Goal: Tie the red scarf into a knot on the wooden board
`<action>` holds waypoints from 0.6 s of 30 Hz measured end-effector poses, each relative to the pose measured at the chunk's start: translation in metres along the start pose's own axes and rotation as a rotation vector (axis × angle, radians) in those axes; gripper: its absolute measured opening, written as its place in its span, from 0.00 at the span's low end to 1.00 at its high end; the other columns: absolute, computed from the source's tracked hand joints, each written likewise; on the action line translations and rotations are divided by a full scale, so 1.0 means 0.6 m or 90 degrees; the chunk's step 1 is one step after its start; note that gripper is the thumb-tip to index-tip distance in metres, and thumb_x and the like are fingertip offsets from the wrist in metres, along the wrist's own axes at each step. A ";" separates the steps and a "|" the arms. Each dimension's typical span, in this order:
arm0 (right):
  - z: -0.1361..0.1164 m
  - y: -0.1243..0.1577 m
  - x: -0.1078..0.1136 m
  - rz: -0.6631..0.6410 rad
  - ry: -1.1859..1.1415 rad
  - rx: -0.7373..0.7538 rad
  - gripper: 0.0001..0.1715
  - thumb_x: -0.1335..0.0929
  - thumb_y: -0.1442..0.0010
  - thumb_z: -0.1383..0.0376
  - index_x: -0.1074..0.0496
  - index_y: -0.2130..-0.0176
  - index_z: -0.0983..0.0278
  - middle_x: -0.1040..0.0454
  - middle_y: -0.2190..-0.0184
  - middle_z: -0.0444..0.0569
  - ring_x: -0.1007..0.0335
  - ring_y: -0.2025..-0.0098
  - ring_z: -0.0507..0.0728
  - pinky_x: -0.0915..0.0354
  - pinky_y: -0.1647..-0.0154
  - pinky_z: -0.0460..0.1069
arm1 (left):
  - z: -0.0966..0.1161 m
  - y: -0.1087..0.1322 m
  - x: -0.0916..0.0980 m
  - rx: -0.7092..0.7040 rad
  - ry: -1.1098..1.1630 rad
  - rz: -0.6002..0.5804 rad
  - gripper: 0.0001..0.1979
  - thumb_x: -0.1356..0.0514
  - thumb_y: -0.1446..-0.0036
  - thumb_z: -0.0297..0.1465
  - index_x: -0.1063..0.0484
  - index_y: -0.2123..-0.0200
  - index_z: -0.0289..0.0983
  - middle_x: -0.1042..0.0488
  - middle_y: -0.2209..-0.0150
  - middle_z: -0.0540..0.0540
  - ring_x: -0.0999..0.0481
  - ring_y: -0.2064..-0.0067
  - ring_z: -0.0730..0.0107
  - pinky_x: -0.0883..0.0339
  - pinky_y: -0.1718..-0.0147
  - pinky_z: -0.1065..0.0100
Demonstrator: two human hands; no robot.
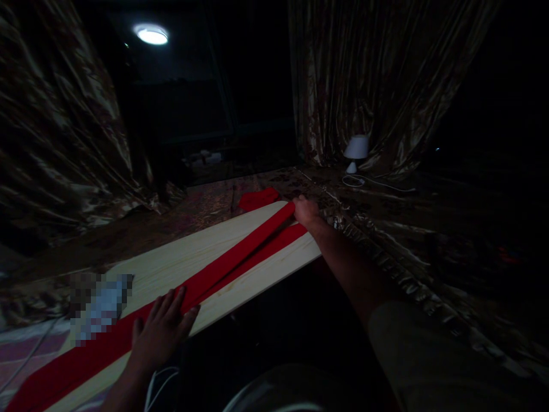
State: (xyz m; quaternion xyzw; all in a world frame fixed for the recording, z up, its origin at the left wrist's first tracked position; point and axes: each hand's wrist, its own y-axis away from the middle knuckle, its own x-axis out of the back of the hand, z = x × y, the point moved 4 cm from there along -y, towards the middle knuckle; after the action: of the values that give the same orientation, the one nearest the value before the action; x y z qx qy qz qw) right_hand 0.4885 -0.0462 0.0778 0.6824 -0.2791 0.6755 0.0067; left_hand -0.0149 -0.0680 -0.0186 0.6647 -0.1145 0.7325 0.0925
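Observation:
A long strip of red cloth (217,277) runs lengthwise along a pale wooden board (197,249). My left hand (163,323) rests flat on the cloth in the lower left, its fingers spread. At the far right end of the board, my right hand (306,212) is closed on the end of the cloth's upper layer and lifts it a little off the layer beneath. Beyond the board's far end lies another red piece of cloth (259,198); whether it joins the strip I cannot tell. A blurred-out greyish object (103,306) sits on the board left of my left hand.
A small white lamp (357,150) with its cord stands on the patterned carpet (206,203) at the back. Long curtains (338,74) hang on both sides of a dark window (175,103). A white cable (158,380) lies below the board. The room is dim.

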 end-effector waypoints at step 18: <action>0.139 -0.090 0.067 0.149 -0.155 -0.167 0.22 0.33 0.38 0.70 0.20 0.46 0.63 0.22 0.46 0.59 0.26 0.45 0.63 0.32 0.43 0.54 | 0.004 0.003 0.002 0.009 0.019 0.001 0.37 0.49 0.34 0.51 0.46 0.25 0.49 0.43 0.26 0.39 0.51 0.25 0.41 0.54 0.34 0.29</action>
State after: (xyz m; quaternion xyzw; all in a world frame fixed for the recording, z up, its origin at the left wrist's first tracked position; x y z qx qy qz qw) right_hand 0.5836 -0.0479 0.1273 0.7153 -0.4407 0.5420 -0.0170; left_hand -0.0131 -0.0702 -0.0176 0.6543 -0.1085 0.7431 0.0889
